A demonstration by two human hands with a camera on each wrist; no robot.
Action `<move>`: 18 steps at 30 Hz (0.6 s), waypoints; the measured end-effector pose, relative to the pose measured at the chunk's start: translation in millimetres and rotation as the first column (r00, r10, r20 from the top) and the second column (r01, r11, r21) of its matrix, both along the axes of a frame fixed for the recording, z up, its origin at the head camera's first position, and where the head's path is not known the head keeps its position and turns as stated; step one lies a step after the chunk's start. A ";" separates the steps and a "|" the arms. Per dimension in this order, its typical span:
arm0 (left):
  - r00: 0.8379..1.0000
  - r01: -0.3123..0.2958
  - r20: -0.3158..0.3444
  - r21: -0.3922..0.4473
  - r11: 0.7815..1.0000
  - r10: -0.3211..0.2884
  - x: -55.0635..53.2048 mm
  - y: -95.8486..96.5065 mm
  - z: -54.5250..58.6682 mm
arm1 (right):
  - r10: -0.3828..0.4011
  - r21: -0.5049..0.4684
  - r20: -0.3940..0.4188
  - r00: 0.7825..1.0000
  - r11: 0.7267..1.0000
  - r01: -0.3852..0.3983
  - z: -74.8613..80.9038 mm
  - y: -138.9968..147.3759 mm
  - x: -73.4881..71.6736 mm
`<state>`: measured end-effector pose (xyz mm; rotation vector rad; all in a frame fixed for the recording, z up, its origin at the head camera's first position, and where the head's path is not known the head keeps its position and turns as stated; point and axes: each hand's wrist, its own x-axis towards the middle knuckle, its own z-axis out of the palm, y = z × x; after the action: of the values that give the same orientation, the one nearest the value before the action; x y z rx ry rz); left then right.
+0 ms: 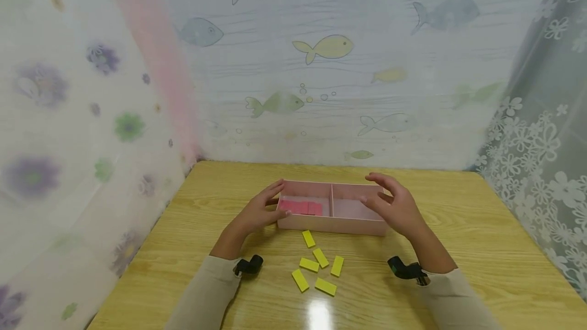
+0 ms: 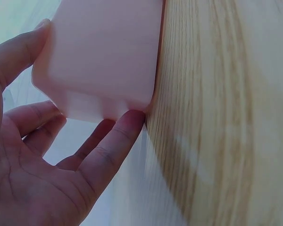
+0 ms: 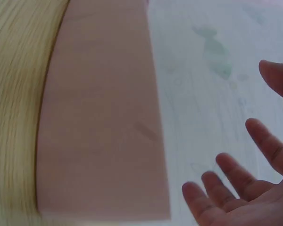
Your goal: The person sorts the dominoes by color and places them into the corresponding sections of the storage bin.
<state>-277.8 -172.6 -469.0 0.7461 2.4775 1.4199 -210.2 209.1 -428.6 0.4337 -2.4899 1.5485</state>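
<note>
1. Left hand [image 1: 258, 214] is gripping the pink box [image 1: 331, 225] by its nearest end, thumb at the rim.
2. Right hand [image 1: 400, 209] is hovering by the other end, fingers spread wide.
3. Pink tiles [image 1: 298, 208] are lying inside, beside left thumb; six yellow tiles [image 1: 309, 265], between the wrists.

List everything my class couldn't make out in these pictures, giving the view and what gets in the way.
- Head view: exact count of pink blocks in the divided pink box; seams too faint.
- Head view: rest of the sleeves, cut off by the bottom edge.
- Left wrist view: the box's inside, hidden by its end wall.
- Right wrist view: rest of the right hand, cut off by the right edge; fish print details, blurred.
</note>
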 end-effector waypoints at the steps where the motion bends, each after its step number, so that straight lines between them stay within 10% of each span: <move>1: 1.000 0.001 0.001 0.001 1.000 -0.001 0.1 0.2 0.1 | -0.014 0.017 0.001 1.000 1.000 0.014 -1.8 3.1 0.4; 18: 1.000 -0.016 0.001 -0.001 1.000 0.016 1.7 0.9 1.4 | 0.039 0.074 0.214 0.976 0.996 -0.056 -38.7 30.6 -7.8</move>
<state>-276.1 -171.7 -467.7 0.7270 2.4888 1.4241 -218.1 239.7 -467.4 0.3585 -2.7289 1.5937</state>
